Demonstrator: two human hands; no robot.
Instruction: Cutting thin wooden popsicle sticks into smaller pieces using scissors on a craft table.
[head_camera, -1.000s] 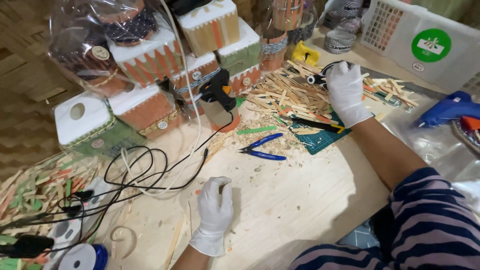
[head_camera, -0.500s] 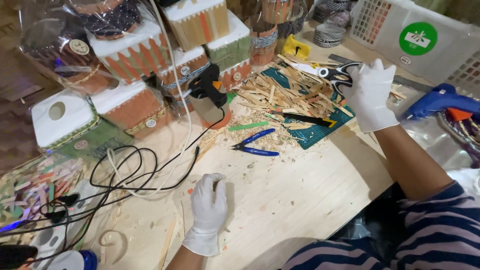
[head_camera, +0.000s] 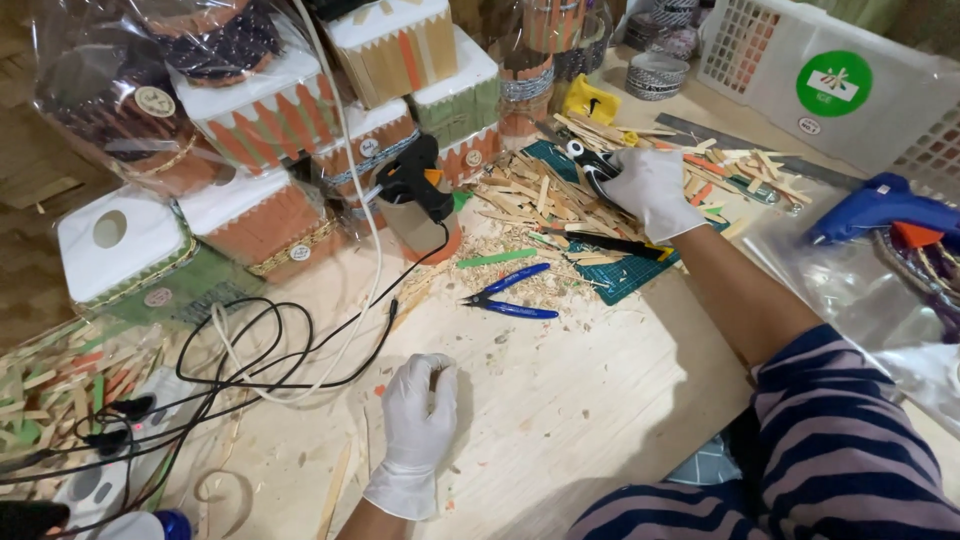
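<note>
Right hand (head_camera: 648, 190), white glove, fingers curled around black-handled scissors (head_camera: 592, 165), over pile of wooden sticks (head_camera: 520, 195) on green cutting mat (head_camera: 625, 275). Left hand (head_camera: 420, 405), gloved, flat on wooden table (head_camera: 560, 400), loosely curled, holding nothing. Blue pliers (head_camera: 510, 295) lie between hands. Green stick (head_camera: 497, 259) just above pliers.

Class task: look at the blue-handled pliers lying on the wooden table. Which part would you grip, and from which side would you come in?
Grip the blue pliers by the two blue handles, probably best from above. The handles splay apart on bare wood, with open space around them, while the small dark jaws at the left end sit close to the shavings. The left hand rests flat on the table nearer the viewer; the right hand is at the scissors.
</note>
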